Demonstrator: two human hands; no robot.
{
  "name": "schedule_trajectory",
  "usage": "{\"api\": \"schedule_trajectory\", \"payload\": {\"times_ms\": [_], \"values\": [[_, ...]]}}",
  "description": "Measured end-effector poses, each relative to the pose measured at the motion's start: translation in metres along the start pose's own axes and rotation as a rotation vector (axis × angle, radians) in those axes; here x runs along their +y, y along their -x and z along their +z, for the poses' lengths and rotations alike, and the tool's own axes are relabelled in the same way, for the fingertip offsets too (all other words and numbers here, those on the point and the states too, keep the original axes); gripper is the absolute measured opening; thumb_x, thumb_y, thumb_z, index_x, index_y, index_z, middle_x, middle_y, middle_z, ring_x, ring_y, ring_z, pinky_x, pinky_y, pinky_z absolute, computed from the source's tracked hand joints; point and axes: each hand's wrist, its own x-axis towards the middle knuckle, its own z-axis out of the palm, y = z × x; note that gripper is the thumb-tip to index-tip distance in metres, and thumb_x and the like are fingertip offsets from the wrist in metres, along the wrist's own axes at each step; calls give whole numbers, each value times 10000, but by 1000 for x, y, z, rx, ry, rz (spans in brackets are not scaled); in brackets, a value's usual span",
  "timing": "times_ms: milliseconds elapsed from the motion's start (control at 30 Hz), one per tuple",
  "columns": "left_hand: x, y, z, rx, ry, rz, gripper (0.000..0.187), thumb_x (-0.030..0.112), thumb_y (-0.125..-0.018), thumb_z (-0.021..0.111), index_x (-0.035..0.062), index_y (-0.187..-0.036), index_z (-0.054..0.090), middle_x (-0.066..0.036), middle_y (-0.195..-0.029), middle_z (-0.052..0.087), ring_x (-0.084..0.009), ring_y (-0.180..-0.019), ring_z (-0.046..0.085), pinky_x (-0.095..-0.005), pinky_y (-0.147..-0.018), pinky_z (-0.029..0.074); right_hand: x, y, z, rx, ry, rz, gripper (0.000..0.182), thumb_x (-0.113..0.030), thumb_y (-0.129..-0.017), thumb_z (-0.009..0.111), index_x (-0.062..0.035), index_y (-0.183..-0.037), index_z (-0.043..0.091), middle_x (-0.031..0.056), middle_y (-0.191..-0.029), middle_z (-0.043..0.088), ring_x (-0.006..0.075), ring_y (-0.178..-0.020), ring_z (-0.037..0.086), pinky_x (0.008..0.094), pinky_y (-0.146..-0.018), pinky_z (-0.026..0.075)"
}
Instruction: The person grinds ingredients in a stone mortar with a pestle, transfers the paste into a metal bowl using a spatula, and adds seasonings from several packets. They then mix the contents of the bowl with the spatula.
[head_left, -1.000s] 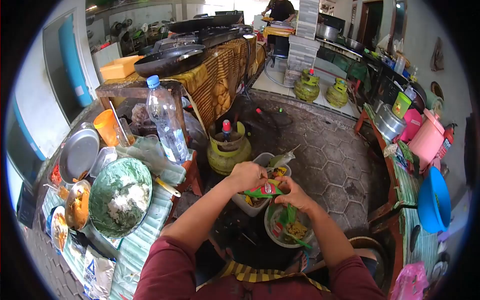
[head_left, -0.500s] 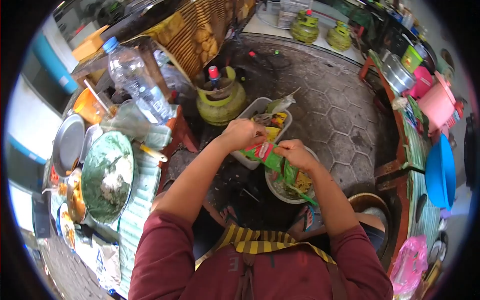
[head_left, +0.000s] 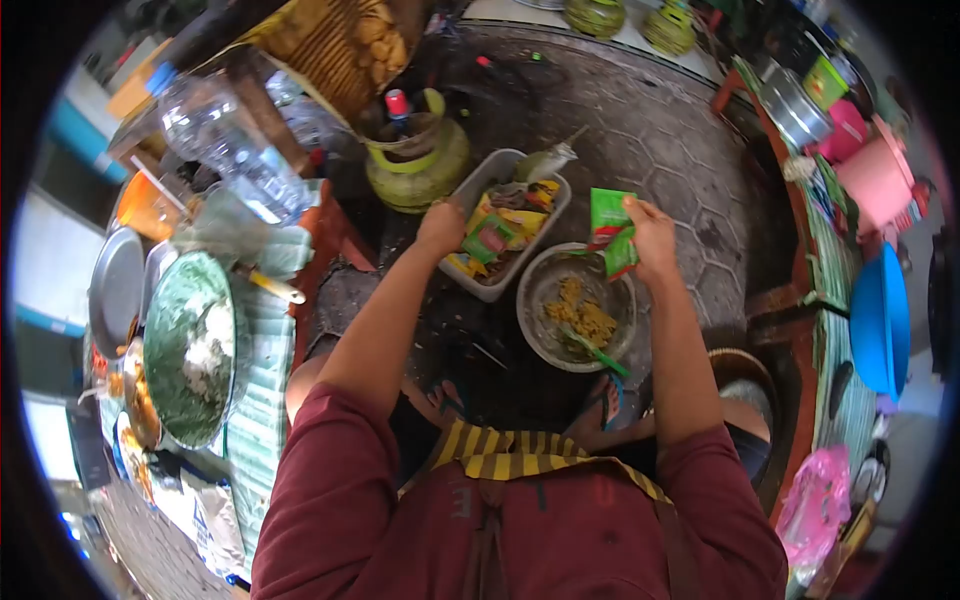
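My right hand (head_left: 652,235) is closed on green-and-red sachets (head_left: 612,220), held above the right rim of a metal bowl (head_left: 530,325). In the bowl lie a yellowish chopped food (head_left: 580,315) and a green-handled utensil (head_left: 603,356). My left hand (head_left: 442,228) is at the left edge of a grey plastic tub (head_left: 562,200). Yellow packets and a green-and-red sachet (head_left: 490,238) lie in the tub. The fingers of my left hand are partly hidden, and whether they grip anything is unclear.
A green gas cylinder (head_left: 420,170) stands behind the tub. On the left bench are a large green basin (head_left: 175,350) with white food, a plastic bottle (head_left: 235,145) and a yellow-handled tool (head_left: 275,286). A blue basin (head_left: 880,320) and pink container (head_left: 875,190) are at the right.
My hands have moved apart. My left hand went left to the tub's edge; my right hand moved up and right with the green sachets. The view has shifted slightly.
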Motion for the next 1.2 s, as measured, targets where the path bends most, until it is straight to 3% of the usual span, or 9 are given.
{"api": "schedule_trajectory", "payload": {"times_ms": [200, 300, 367, 700, 767, 900, 1000, 1067, 1200], "values": [[32, 2, -3, -35, 757, -14, 352, 113, -758, 521, 1, -1086, 585, -192, -903, 638, -298, -821, 624, -358, -752, 484, 2, 10, 10, -69, -211, 340, 228, -117, -841, 584, -41, -1043, 507, 12, -727, 500, 120, -545, 497, 263, -475, 423], [59, 12, -7, -287, 942, 87, 327, 202, -837, 529, 55, -1125, 579, -65, -964, 639, -149, -847, 600, -292, -784, 472, 16, 9, 12, -214, -384, 412, 232, -105, -832, 581, -65, -1045, 497, 8, -706, 467, 119, -533, 472, 252, -446, 404], [104, 38, -39, -576, 1323, -186, 312, 288, -840, 569, 54, -1039, 625, -60, -934, 631, -132, -850, 580, -271, -779, 458, 23, 11, 18, -208, -416, 409, 224, -99, -828, 577, -72, -1037, 503, 19, -720, 482, 122, -568, 486, 260, -459, 418], [77, 33, 2, -91, 572, -117, 258, 278, -785, 641, 23, -819, 659, -81, -620, 609, -156, -590, 585, -329, -590, 459, 36, 0, -11, 67, -309, 354, 206, -179, -874, 535, -34, -1018, 555, 129, -827, 622, 172, -638, 539, 340, -598, 494], [55, 27, 1, -123, 832, -532, 288, 278, -796, 632, 25, -932, 641, -122, -800, 645, -200, -736, 611, -363, -693, 474, 35, 1, -12, 89, -329, 359, 199, -172, -877, 528, -31, -1013, 561, 130, -819, 621, 180, -645, 542, 337, -595, 491], [-3, 19, 50, 13, 777, -510, 406, 310, -841, 582, 38, -1142, 569, -131, -1051, 618, -256, -934, 590, -359, -820, 450, 37, 5, -9, 145, -373, 386, 183, -148, -883, 513, -21, -998, 575, 129, -805, 609, 199, -670, 550, 335, -594, 486], [13, 26, 49, 57, 287, -450, 467, 343, -847, 572, 7, -1170, 538, -180, -1175, 547, -264, -1093, 518, -347, -941, 366, 49, 5, -8, 208, -389, 377, 165, -131, -882, 510, -20, -983, 578, 119, -803, 591, 199, -683, 548, 337, -600, 487], [67, 42, 7, 120, 195, 14, 512, 330, -821, 621, 11, -1206, 511, -202, -1130, 551, -291, -1096, 503, -348, -939, 366, 59, 3, -4, 298, -373, 336, 137, -117, -881, 505, -28, -943, 587, 104, -790, 563, 186, -679, 540, 336, -593, 481], [140, 72, -7, -284, 1061, 137, 366, 275, -822, 640, 23, -1083, 593, -98, -925, 629, -149, -816, 585, -292, -737, 453, 69, 11, 8, 325, -258, 237, 143, -135, -887, 501, -26, -914, 590, 86, -761, 564, 159, -634, 529, 300, -568, 465]]}}
